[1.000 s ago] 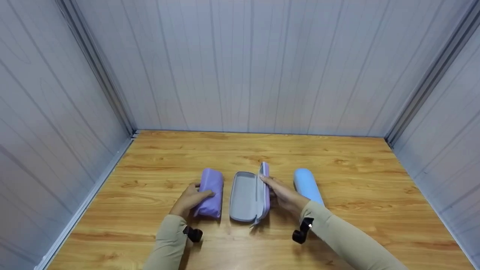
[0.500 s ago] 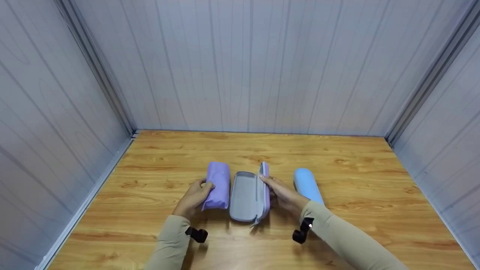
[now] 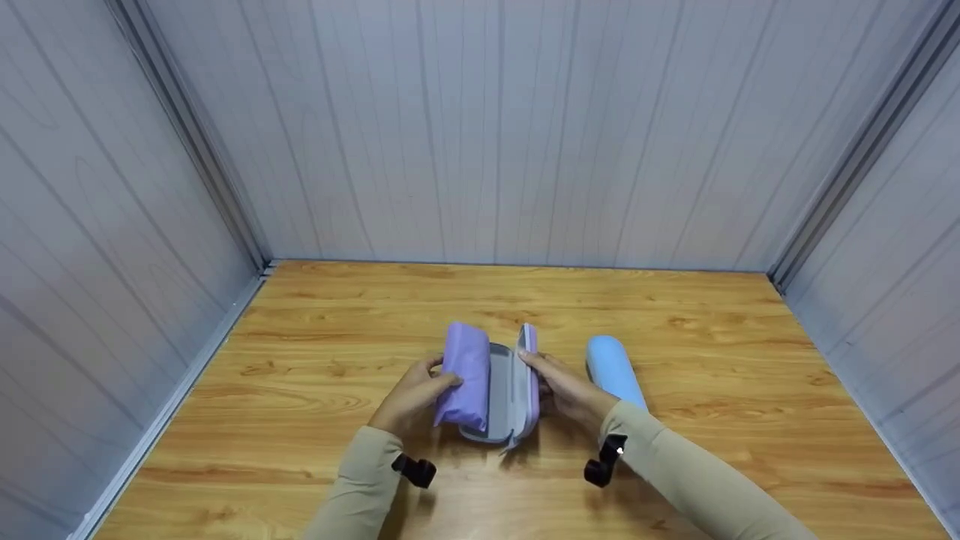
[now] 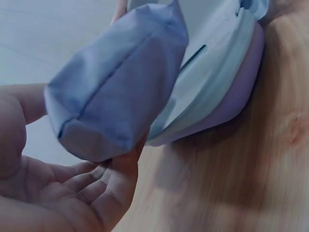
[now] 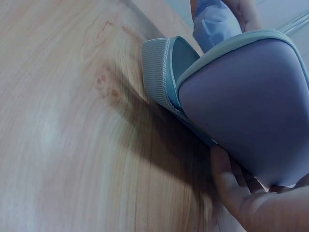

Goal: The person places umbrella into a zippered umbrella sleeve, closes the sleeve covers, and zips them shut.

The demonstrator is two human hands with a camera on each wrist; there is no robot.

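The left hand (image 3: 414, 391) grips a purple packet (image 3: 466, 379) over a grey-lined case (image 3: 499, 390), whose raised lid (image 3: 533, 401) the right hand (image 3: 568, 386) holds.

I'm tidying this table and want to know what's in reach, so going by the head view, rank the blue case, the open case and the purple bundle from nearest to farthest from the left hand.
1. Purple bundle: held in the left hand.
2. Open case: just right, partly hidden by the bundle.
3. Blue case: farthest right.
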